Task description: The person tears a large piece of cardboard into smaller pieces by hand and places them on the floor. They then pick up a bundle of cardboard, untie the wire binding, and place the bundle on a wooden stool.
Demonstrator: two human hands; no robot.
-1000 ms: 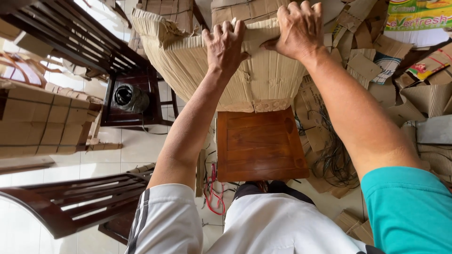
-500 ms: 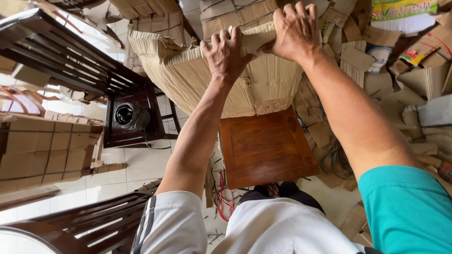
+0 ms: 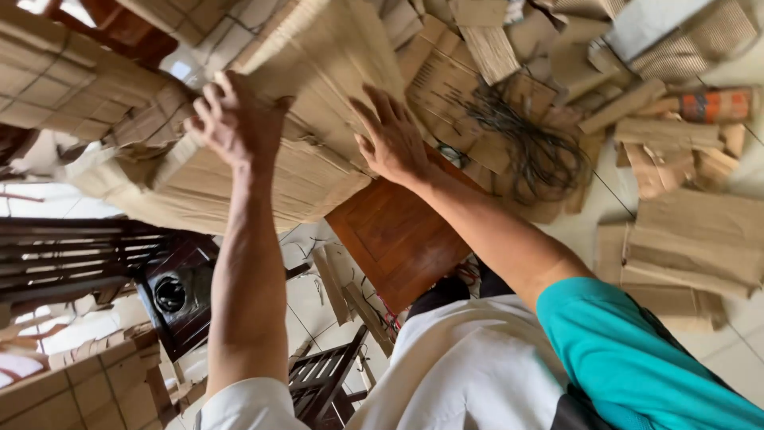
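Observation:
A thick bundle of flattened brown cardboard leans over a small brown wooden stool. My left hand grips the bundle's left edge, fingers curled over it. My right hand lies flat against the bundle's right face, fingers spread and pointing up. Both arms reach forward from my body at the bottom of the view.
Tangled black wires lie behind the stool among loose cardboard scraps. Folded cardboard sheets cover the tiled floor on the right, by an orange packet. Dark wooden furniture and a black box with a round dial stand on the left.
The view has swung and the bundle has tipped to the left. My right hand went from gripping the top edge to lying flat on the bundle's face; my left hand still grips.

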